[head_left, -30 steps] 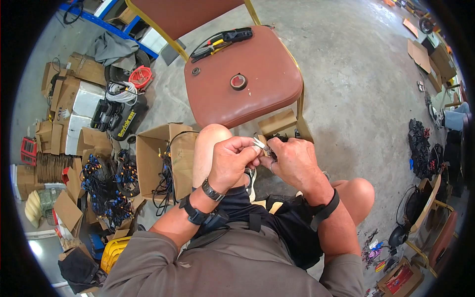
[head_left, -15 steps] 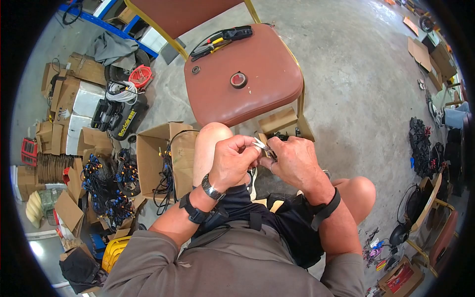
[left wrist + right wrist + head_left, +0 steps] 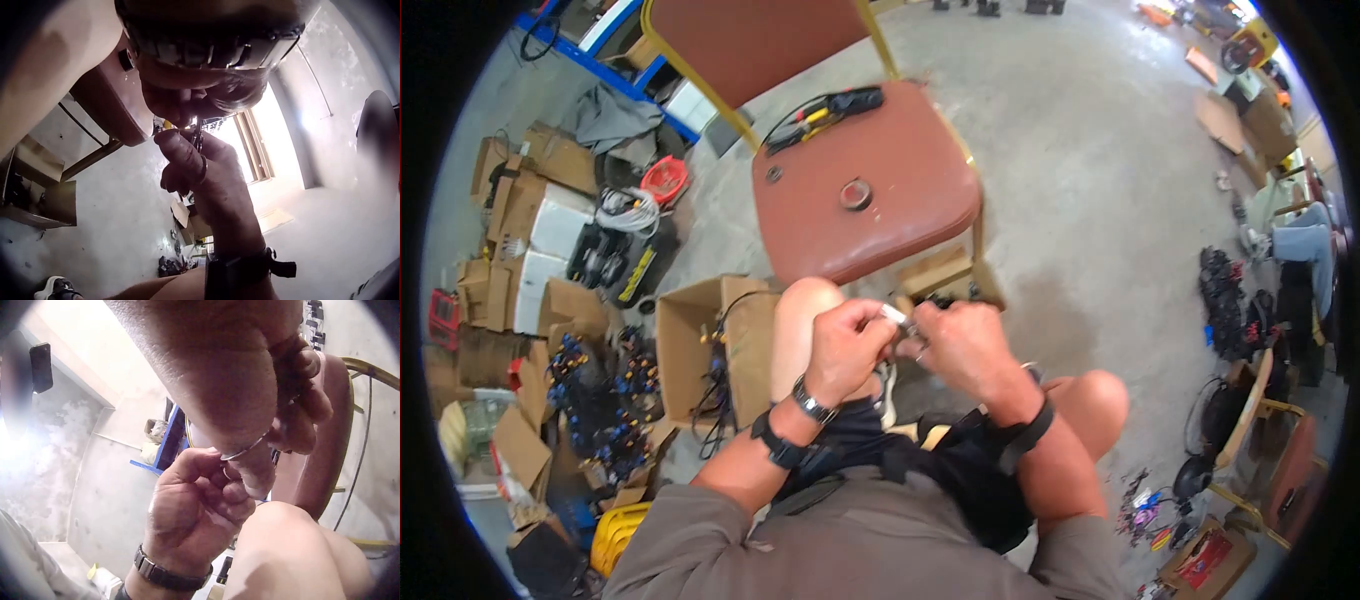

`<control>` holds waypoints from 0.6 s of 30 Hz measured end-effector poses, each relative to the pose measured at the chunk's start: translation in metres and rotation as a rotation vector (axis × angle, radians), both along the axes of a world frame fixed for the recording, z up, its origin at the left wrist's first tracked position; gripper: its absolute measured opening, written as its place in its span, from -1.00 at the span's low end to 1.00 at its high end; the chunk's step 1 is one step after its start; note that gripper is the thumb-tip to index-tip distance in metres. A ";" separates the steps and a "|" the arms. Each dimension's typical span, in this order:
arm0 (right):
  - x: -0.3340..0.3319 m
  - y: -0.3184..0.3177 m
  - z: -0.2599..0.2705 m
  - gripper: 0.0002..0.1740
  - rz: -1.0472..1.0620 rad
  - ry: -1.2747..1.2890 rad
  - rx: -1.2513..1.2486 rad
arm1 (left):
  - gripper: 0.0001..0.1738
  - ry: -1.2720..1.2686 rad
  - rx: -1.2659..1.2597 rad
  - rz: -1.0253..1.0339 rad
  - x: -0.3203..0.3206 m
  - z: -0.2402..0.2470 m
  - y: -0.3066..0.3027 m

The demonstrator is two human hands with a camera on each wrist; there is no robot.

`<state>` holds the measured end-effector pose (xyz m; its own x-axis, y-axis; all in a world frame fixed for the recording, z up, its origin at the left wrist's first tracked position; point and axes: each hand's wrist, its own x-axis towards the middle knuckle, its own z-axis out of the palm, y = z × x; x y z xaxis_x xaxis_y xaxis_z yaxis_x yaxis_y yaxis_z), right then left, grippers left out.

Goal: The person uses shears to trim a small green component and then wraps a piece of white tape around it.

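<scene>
Seen from a head-worn camera, a seated person works with both hands close together in front of bare knees. Between the hands is a small pair of metal scissors (image 3: 199,134), held by the right hand (image 3: 970,345). The left-wrist view shows a metal handle loop around the right thumb, with that hand's other fingers bent beside it. The bright end of the tool points toward the left hand (image 3: 845,345) and meets its fingertips; it is blurred in the head view, so how far the blades are parted cannot be told. The left hand's fingers are curled in and its thumb and forefinger come together at that bright end; whether they pinch something small cannot be made out. The two hands nearly touch at the fingertips.

Just beyond the hands stands a chair with a reddish-brown seat (image 3: 910,215) and gold-coloured frame. On the seat lie a small round object (image 3: 856,194), near the middle, a smaller dark ring (image 3: 774,174) by the left edge, and a black-and-yellow tool (image 3: 818,118) toward the backrest. An open cardboard box (image 3: 690,345) with black cables sits left of the left hand, near the knee. Another small box (image 3: 935,272) sits by the chair's front, just beyond the right hand.
</scene>
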<state>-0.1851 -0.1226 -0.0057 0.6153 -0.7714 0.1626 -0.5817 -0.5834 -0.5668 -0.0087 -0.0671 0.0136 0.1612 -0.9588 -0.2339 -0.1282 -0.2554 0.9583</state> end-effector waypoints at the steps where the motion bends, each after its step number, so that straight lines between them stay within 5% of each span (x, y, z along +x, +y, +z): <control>1: -0.001 0.001 0.001 -0.52 0.017 -0.014 0.005 | -0.88 -0.041 -0.022 -0.008 0.002 -0.007 0.001; 18: -0.003 0.006 -0.005 -0.59 -0.028 0.038 0.096 | -0.86 -0.002 -0.077 0.008 -0.010 -0.017 0.000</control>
